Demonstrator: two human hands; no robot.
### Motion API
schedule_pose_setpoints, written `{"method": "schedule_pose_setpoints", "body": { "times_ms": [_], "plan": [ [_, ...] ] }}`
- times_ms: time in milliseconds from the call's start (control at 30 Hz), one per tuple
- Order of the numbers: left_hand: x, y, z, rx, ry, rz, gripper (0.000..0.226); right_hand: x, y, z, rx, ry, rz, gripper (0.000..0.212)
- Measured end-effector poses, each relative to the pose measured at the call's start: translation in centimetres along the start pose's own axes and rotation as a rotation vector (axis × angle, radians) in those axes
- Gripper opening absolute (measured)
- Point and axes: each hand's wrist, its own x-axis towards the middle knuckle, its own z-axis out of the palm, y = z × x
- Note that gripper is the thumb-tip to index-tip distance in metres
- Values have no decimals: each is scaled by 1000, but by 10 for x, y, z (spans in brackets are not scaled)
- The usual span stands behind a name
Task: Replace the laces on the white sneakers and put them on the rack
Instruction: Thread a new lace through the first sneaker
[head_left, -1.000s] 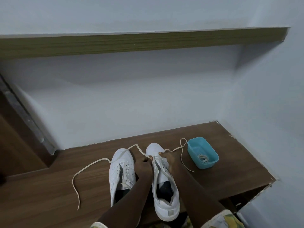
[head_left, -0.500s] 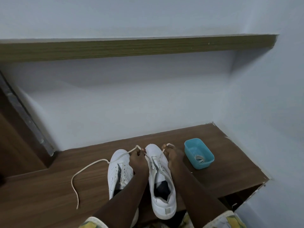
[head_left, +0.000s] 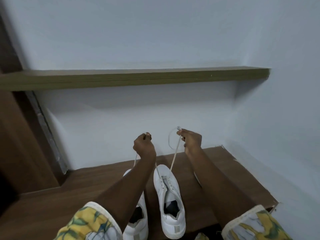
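Observation:
Two white sneakers stand side by side on the wooden surface (head_left: pixel 52 201), toes toward the wall. The right sneaker (head_left: pixel 168 201) is in full view; the left sneaker (head_left: pixel 138 227) is mostly hidden under my left forearm. A white lace (head_left: pixel 174 157) runs from the right sneaker's front eyelets up to both hands, pulled taut. My left hand (head_left: pixel 143 147) is raised above the toes, fist closed on one lace end. My right hand (head_left: pixel 190 139) is raised at the same height, pinching the other end, which loops above the fingers.
A wooden shelf (head_left: pixel 138 77) runs across the pale wall above the hands. A dark wooden panel (head_left: pixel 20 144) stands at the left. The surface's right edge (head_left: pixel 256 184) lies beside my right arm. Floral sleeves cover both upper arms at the bottom.
Both hands have risen from the sneaker's toe to well above it, drawing the lace ends up taut. The camera tilted up; the blue tub is hidden or out of view.

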Motion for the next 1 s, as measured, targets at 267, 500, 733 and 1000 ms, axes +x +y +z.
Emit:
{"method": "schedule_pose_setpoints", "body": {
  "times_ms": [267, 500, 733, 1000],
  "plan": [
    [-15, 91, 13, -88, -56, 120, 29, -32, -91, 33, 5, -92, -115, 19],
    [-24, 162, 20, -71, -110, 227, 21, -51, -169, 55, -204, -100, -328, 9],
    [-31, 228, 30, -73, -190, 351, 25, -71, -232, 72, -299, -159, -463, 16],
    [-37, 277, 36, -112, -227, 462, 28, -86, -254, 76, -242, -234, -524, 11]
  ]
}}
